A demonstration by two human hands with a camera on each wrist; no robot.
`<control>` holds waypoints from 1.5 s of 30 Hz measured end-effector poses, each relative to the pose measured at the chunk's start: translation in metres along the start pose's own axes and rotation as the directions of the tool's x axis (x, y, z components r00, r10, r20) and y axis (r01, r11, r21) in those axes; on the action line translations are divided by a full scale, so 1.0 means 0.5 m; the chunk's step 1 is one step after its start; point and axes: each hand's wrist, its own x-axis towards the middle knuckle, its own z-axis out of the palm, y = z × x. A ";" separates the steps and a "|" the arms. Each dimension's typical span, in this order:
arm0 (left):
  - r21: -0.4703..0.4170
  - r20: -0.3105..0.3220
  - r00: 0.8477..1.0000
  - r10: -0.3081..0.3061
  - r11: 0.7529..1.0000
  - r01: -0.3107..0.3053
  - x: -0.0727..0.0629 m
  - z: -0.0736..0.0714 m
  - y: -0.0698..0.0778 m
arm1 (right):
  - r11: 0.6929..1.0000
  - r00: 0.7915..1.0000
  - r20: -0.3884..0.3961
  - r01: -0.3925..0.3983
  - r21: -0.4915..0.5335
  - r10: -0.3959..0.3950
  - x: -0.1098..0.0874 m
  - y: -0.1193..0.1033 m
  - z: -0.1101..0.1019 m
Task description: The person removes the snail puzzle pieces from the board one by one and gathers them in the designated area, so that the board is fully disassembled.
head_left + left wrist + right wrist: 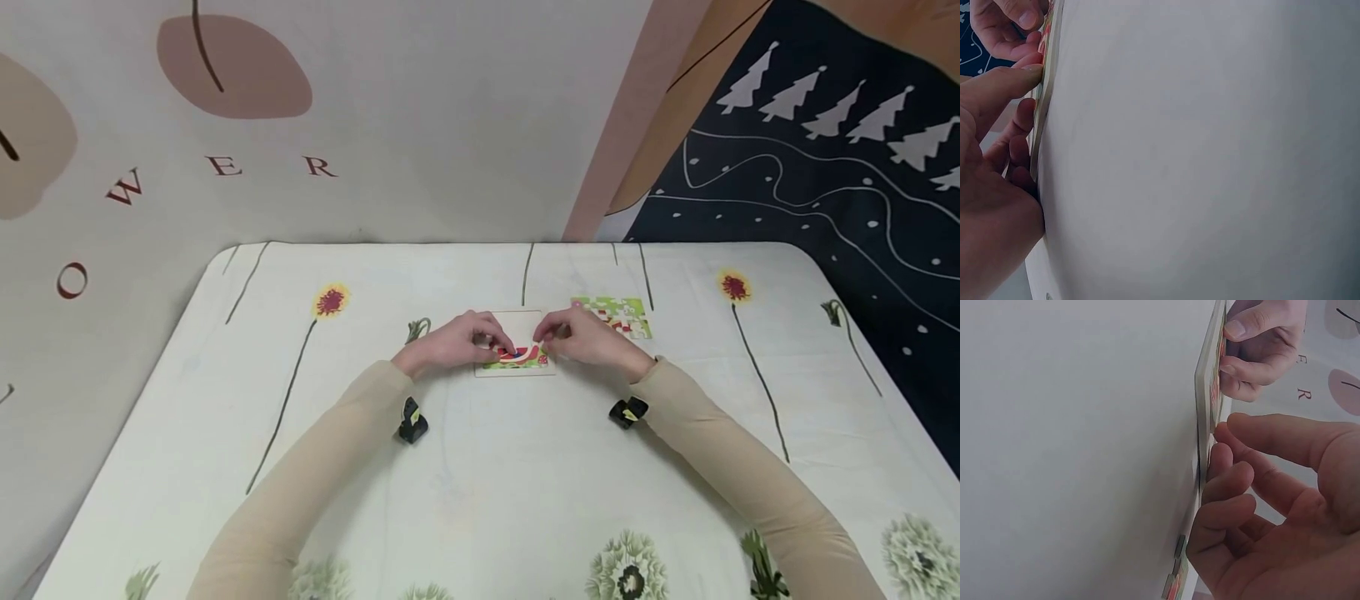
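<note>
A thin jigsaw tray (517, 322) lies on the table between both hands. Its lower part carries joined puzzle pieces (531, 361) in red, green, white and blue; the upper part shows bare white. My left hand (457, 340) reaches over the tray's left side, index finger and thumb pressing on the pieces, other fingers along the edge in the left wrist view. At the tray's right edge, my right hand (592, 340) pinches a small puzzle piece between thumb and index finger, mostly hidden by the fingertips. Its remaining fingers curl loosely near the tabletop.
Just behind the right hand lies a patch of puzzle pieces (636, 319), green with red and white bits, partly covered by that hand. A white flower-printed cloth (517, 467) covers the table. A printed fabric wall (450, 150) rises behind its far edge.
</note>
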 end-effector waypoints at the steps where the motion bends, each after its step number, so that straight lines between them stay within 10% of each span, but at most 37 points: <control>1: -0.002 0.001 1.000 -0.001 1.000 0.001 0.000 0.000 0.001 | 1.000 1.000 0.001 0.003 0.007 -0.003 0.000 0.000 0.000; 45: -0.021 0.026 0.999 -0.035 0.999 0.036 -0.004 -0.003 0.005 | 0.989 0.999 -0.016 0.030 0.145 -0.028 -0.016 0.017 -0.017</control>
